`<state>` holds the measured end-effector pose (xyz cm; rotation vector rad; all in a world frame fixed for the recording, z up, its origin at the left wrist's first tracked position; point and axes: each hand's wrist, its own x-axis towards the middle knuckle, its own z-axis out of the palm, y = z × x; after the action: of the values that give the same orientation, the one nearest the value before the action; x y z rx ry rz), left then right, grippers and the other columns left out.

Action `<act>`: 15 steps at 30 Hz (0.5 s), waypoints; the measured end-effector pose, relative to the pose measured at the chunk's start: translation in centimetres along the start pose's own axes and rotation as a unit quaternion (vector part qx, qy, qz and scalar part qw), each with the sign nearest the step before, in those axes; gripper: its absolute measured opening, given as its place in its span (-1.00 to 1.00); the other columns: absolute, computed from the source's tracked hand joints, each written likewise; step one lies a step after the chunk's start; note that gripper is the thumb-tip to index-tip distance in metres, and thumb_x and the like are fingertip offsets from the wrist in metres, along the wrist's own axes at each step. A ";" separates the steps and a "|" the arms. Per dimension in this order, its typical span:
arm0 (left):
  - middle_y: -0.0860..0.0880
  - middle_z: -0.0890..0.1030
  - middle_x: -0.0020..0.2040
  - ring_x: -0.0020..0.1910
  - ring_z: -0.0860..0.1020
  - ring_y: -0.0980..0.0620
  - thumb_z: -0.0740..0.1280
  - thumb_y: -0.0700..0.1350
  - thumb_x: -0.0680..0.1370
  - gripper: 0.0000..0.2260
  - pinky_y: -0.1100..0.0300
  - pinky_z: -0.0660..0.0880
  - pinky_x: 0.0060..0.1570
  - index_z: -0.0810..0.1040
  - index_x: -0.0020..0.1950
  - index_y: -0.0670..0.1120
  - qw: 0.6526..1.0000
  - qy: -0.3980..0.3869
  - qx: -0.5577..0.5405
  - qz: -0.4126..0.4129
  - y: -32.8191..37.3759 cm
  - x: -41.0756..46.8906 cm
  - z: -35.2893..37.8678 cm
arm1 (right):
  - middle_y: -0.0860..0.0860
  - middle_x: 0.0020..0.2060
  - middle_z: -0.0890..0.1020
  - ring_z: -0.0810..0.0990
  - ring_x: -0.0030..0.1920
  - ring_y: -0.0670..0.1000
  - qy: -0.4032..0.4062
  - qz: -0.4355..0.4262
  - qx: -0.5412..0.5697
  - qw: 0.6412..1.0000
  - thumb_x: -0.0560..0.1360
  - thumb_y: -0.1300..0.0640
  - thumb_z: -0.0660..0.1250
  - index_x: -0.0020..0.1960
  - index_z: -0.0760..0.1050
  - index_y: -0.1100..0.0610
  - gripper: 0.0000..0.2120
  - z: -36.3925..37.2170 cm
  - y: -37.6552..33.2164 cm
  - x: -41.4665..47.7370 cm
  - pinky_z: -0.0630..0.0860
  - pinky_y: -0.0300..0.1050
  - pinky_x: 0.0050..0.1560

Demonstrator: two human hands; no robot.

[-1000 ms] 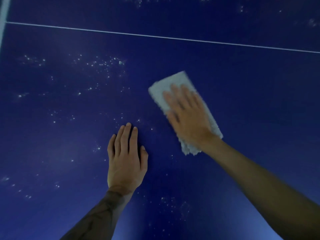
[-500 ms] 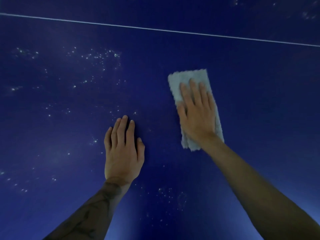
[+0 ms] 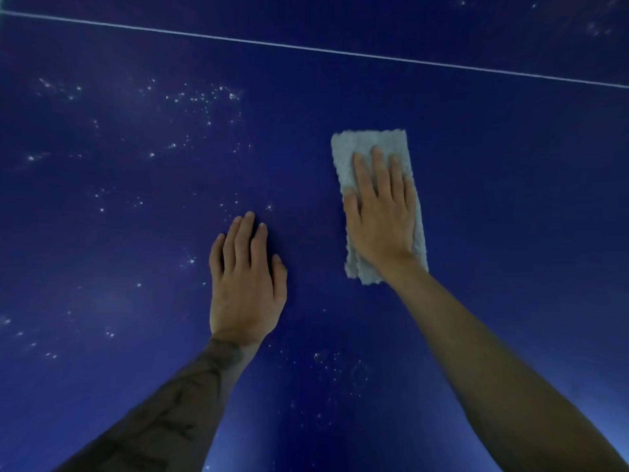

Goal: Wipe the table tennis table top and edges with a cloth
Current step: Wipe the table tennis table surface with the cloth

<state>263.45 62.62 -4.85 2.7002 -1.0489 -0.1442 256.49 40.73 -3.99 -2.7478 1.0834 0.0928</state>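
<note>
The dark blue table tennis table top (image 3: 510,199) fills the whole view. A folded pale grey cloth (image 3: 360,144) lies flat on it right of centre. My right hand (image 3: 381,212) presses on the cloth with straight fingers, covering its lower half. My left hand (image 3: 245,281) rests flat on the bare table top to the left of the cloth, fingers together and straight, holding nothing.
A thin white line (image 3: 306,49) crosses the table top near the far side. White specks and droplets (image 3: 197,97) are scattered over the left part of the surface and below the hands (image 3: 340,366).
My right hand has slid the cloth to the right and turned it more upright. My left hand has stayed planted on the table.
</note>
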 end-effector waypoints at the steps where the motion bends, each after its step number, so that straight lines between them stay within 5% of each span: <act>1: -0.22 0.29 0.62 0.63 0.23 -0.19 0.10 -0.04 0.71 -0.54 -0.16 0.08 0.64 0.36 0.54 -0.26 1.000 0.001 -0.003 0.001 0.0 -0.1 0.0 | 0.08 0.74 -0.04 -0.09 0.73 0.19 0.009 0.033 0.007 0.999 0.77 -0.14 -0.07 0.76 -0.06 -0.01 -0.41 0.0 -0.8 0.8 -0.06 0.23 0.70; 3: -0.21 0.29 0.62 0.63 0.22 -0.18 0.10 -0.03 0.72 -0.54 -0.14 0.07 0.65 0.35 0.54 -0.25 1.000 0.005 -0.009 0.002 0.0 -0.1 0.0 | 0.09 0.74 -0.06 -0.10 0.73 0.20 0.012 0.042 0.017 0.999 0.77 -0.15 -0.10 0.76 -0.09 0.00 -0.39 0.3 -3.6 1.4 -0.09 0.23 0.71; 8: -0.22 0.33 0.59 0.60 0.26 -0.19 0.14 -0.12 0.72 -0.64 -0.18 0.15 0.61 0.40 0.45 -0.27 0.998 0.017 -0.054 -0.011 0.0 -0.3 -0.3 | 0.07 0.74 -0.03 -0.09 0.73 0.17 -0.016 -0.161 -0.011 0.987 0.77 -0.14 -0.12 0.75 -0.03 -0.01 -0.42 1.9 -5.2 -5.3 -0.07 0.20 0.71; 15: -0.22 0.36 0.55 0.54 0.32 -0.21 0.18 -0.12 0.69 -0.63 -0.22 0.27 0.53 0.44 0.44 -0.27 0.998 0.014 -0.062 0.015 -2.1 -5.6 -1.5 | 0.08 0.74 -0.05 -0.10 0.73 0.20 -0.002 0.033 0.017 0.999 0.76 -0.14 -0.09 0.75 -0.06 -0.01 -0.40 0.1 -3.0 -1.6 -0.07 0.24 0.70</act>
<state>260.96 68.17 -3.86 2.5678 -1.0377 -0.1600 257.33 43.98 -3.42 -2.6809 1.1646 0.0871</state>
